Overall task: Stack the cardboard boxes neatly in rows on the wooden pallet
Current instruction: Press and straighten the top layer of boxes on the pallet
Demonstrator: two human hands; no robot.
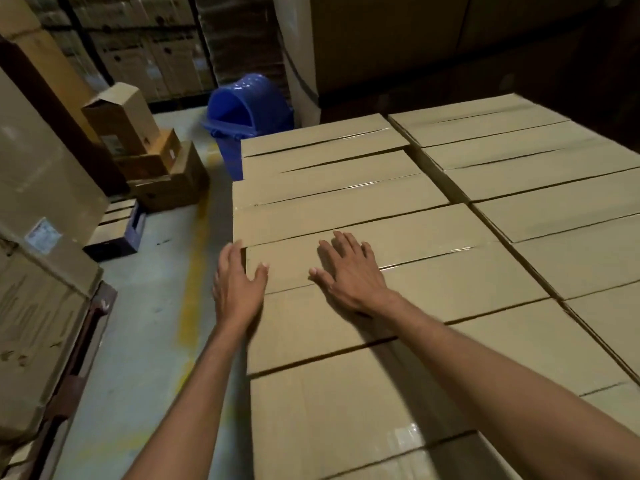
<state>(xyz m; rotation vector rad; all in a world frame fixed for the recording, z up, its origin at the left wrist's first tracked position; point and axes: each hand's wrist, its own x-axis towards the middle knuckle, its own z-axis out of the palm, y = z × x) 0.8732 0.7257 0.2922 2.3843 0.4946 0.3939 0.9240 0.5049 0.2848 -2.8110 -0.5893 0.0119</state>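
1. Concerns one cardboard box (433, 271) in the top layer of the left row, about midway along it, touching its neighbours front and back and sitting close against the right row (554, 188).
2. Lies with its long axis running left to right across the view, rising a little toward the right.
3. Meets the left hand (239, 285) at its short left end, with straight fingers against the side wall at the far corner and the thumb on the top face. Clamps nothing.
4. Carries the right hand (349, 271) palm down on its top face, fingers spread and straight, over the left part. Pinches nothing either.
5. Stretches mostly away to the right of both hands, and so probably calls for a small nudge along that long axis, steered from the left end.
6. Seems not quite flush at the left end with the next box (329, 209) behind it, which juts slightly further left. Suggests squaring up rather than lifting.
7. Looks like plain brown corrugated card, with flaps closed, glossy clear tape along the centre seam and no dents to be seen.
8. Hides the wooden pallet entirely beneath the stack.
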